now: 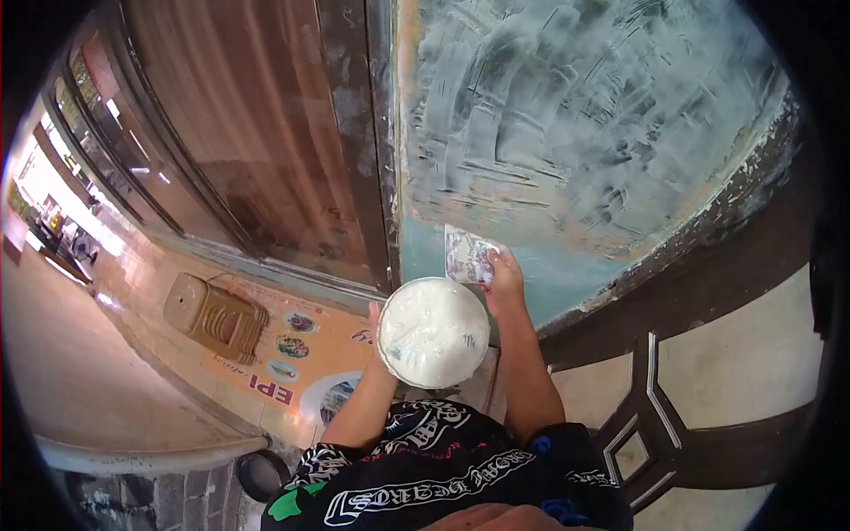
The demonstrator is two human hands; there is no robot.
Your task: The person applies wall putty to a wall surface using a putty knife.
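Observation:
A round tub of white paste [433, 333] sits in front of my body. My left hand [374, 329] grips it from the left side, with most of the fingers hidden beneath or behind it. To the right and a little higher, my right hand [503, 281] is closed on a flat scraper [466, 255] smeared with white. The scraper is close to the bluish-green lower part of the wall panel [531, 265]; whether it touches cannot be made out. Above it, the panel is covered with streaky white and dark smears.
Left of the panel stands a dark-framed window [239, 133] with a brown curtain behind glass. A brown plastic stool [212, 314] stands on an orange printed banner [301, 354]. Dark wooden framing with pale panels [726, 380] lies at right.

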